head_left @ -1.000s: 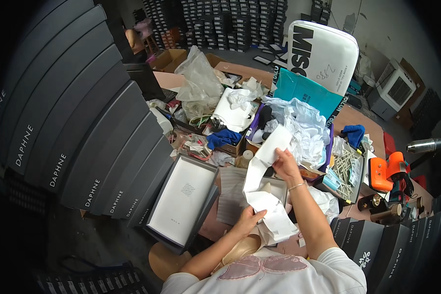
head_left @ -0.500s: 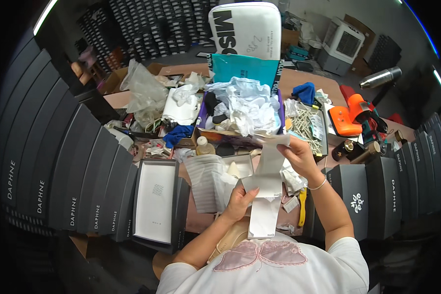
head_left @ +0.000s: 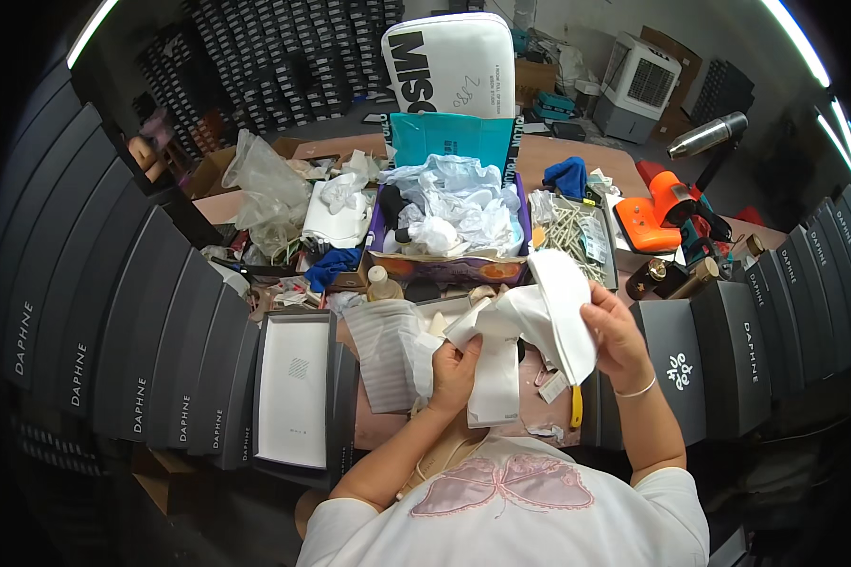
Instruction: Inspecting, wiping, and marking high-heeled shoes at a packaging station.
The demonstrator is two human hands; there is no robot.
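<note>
A long white folded paper strip (head_left: 494,383), seemingly a run of labels, stretches between my hands above the table. Its folded upper part (head_left: 565,317) stands as a curved white bundle that my right hand (head_left: 616,342) grips by its right side. My left hand (head_left: 454,374) pinches the strip lower down, thumb on top, and a length hangs below toward my shirt. To the left of my left hand lies a ribbed translucent foam sheet (head_left: 384,354). A yellow-handled tool (head_left: 577,406) and a small white tag (head_left: 552,387) lie below the right hand.
An open dark shoebox (head_left: 295,378) with a white inside sits left, beside rows of dark shoeboxes (head_left: 113,312). More boxes (head_left: 723,359) stand right. Ahead are a purple box (head_left: 444,268) of crumpled tissue, a tray of thin sticks (head_left: 567,231) and an orange device (head_left: 648,227).
My right hand has moved down and right, and the upper part of the strip is now gathered in a folded bundle. My left hand has shifted slightly left, still pinching the strip.
</note>
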